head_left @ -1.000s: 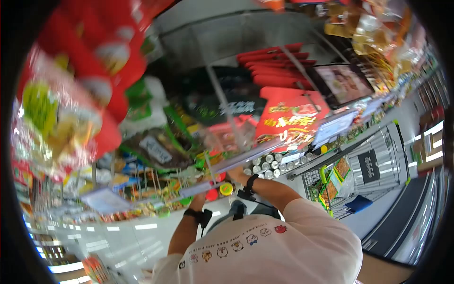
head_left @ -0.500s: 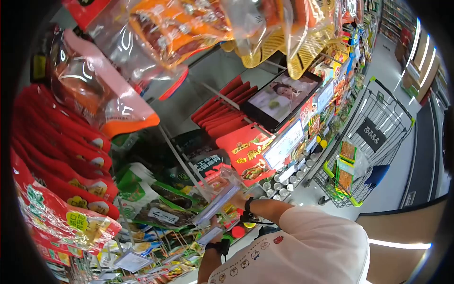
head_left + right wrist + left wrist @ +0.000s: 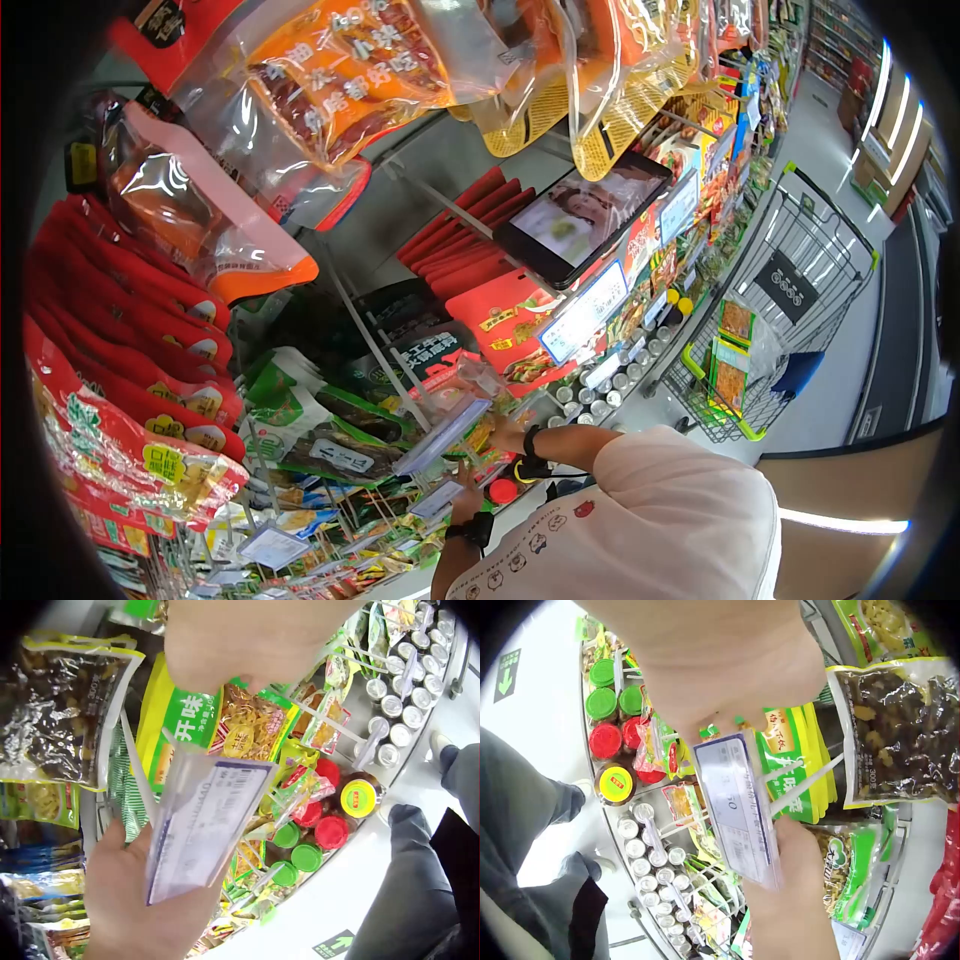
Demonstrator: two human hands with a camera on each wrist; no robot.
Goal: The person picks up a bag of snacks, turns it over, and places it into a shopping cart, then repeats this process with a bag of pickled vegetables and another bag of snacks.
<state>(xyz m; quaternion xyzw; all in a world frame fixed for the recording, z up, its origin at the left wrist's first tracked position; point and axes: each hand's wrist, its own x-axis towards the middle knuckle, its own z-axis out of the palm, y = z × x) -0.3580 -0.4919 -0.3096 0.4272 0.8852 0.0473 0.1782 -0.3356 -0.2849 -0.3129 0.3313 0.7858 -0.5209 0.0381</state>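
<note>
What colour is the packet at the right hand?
The packet is mainly yellow and green, clearest in right wrist view.

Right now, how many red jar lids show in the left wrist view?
3: one red lid just above the yellow lid, a second red lid right of the first, a third red lid right of the yellow lid, partly covered. More may be hidden.

The green-yellow packet [image 3: 206, 724] reads "开味", the dark bag [image 3: 900, 735] "300克".

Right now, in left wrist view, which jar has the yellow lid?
The outer row's end jar, beside the silver-topped cans; others have red lids or green lids.
</note>
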